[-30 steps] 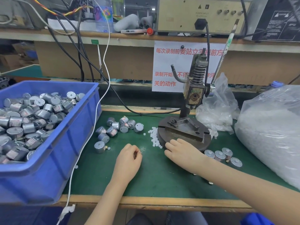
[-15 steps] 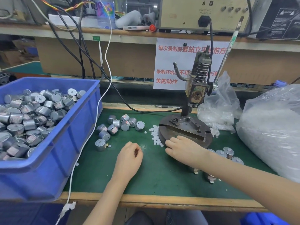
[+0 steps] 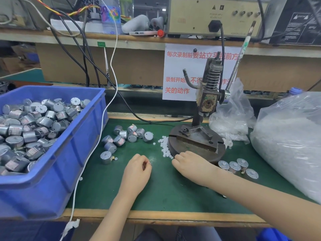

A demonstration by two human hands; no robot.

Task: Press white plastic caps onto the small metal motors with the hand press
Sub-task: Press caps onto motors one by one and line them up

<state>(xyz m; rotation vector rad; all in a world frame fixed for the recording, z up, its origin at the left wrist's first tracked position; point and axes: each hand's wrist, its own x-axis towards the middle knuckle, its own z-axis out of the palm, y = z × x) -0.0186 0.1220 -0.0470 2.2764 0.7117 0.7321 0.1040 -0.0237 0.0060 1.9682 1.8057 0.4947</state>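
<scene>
Head view: press (image 3: 206,101) stands mid-surface (image 3: 165,192), ram up, nothing seated on its base (image 3: 196,145). Lever (image 3: 239,54) is raised at the press's back-right, no hand on it. Caps (image 3: 164,146) are heaped against the base's left edge. Bare motors (image 3: 126,136) are scattered further left of the press, and past them is a bin (image 3: 52,153) full of more. Four capped motors (image 3: 234,166) stand on end just front-right of the base and look finished. Bag (image 3: 286,145) of white parts is far right of the press.

Right hand (image 3: 191,166) is palm-down at the base's front edge, fingertips bent into the near end of the cap heap. Can't tell if a cap is pinched, the fingers hide it. Left hand (image 3: 137,169) rests front-left of the press with fingers curled in. Can't tell if it grips anything.

Reads as cap pickup, the start of a cycle. To do it well:
- take one cap and don't drag the heap, they'll roll
- take a bare motor with the left hand and seat it shaft-up, square under the ram
- start the cap straight on the shaft; if tilted, it likely goes on crooked or cracks
- fingers clear of the ram, then one smooth lever stroke
</scene>
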